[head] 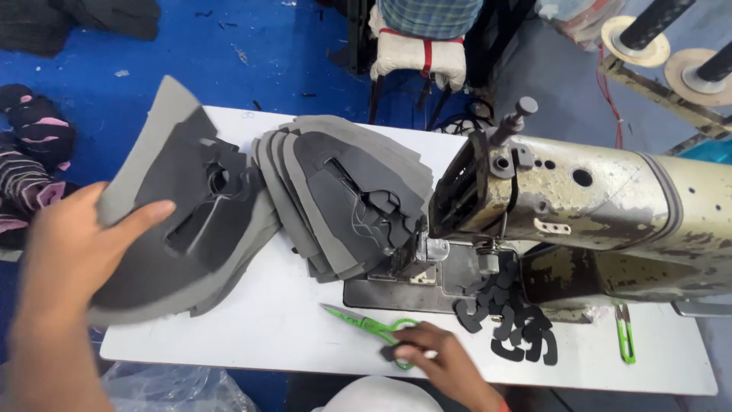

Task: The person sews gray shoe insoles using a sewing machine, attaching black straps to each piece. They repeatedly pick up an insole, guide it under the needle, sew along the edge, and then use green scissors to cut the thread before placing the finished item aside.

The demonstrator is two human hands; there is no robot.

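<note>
- Head view shows two hands of the person, one white desk (252, 336) and one old cream-coloured sewing machine (602, 206) on the right side of it.
- Left hand (72, 244), at the near left, holds one large grey fabric piece (183, 229) lifted above the left end of the desk; the thumb lies on top of the piece, and the other fingers are under it, so I cannot see them.
- Right hand (435, 358), at the near edge of the desk, rests beside one pair of green scissors (370, 324); its fingers are bent and pressed on a small dark scrap, touching the scissor handles.
- One stack of grey cut pieces (343, 198) lies fanned in the middle of the desk, against the needle side of the machine; I cannot count the layers exactly.
- One heap of small black curved pieces (511, 320) lies at the near side of the machine base, well right of the scissors.
- One green thread clipper (625, 336) lies at the near right of the desk.
- Far behind the desk stands one stool with a white cushion (418, 57), where another person sits, cut off by the top edge.
- Blue floor (252, 46) is at the far left, with dark striped cloth (30, 168) heaped at the left edge.
- Needle area is hidden behind the stack, and clear plastic (168, 385) shows under the near left desk edge.
</note>
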